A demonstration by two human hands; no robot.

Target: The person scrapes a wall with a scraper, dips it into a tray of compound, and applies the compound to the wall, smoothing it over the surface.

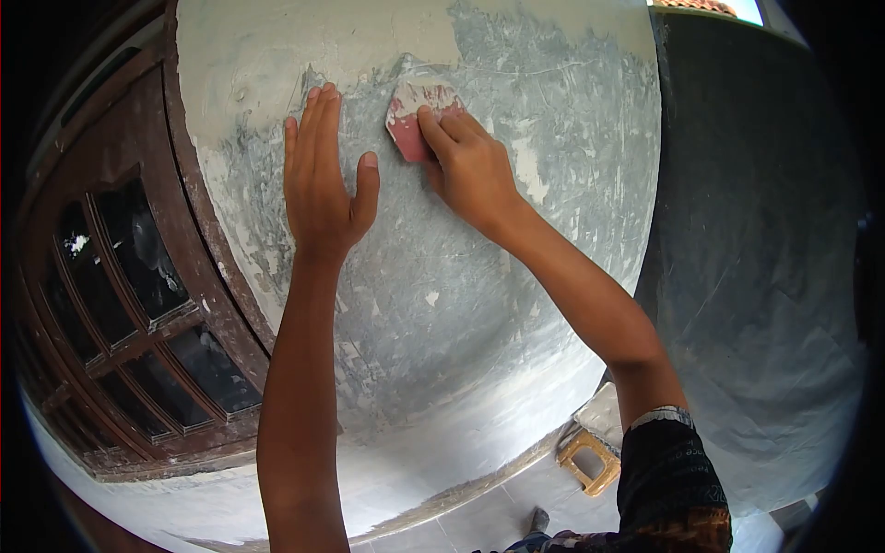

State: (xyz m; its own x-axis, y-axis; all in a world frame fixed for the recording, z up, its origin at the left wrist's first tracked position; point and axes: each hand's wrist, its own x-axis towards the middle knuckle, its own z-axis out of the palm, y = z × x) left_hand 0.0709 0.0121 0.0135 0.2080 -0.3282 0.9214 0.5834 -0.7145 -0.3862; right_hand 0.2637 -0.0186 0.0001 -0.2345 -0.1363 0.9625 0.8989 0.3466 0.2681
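Observation:
My left hand lies flat against the patchy grey and cream wall, fingers pointing up and thumb spread, holding nothing. To its right, my right hand grips a red scraper with pale residue on its upper part. The scraper is pressed against the wall, near the edge where grey surface meets cream coating. My right thumb and part of my grip are hidden behind the hand and the tool.
A brown wooden window frame with dark panes borders the wall at left. At right hangs a large dark sheet. Low down, a yellowish stool stands on the grey tiled floor, near my foot.

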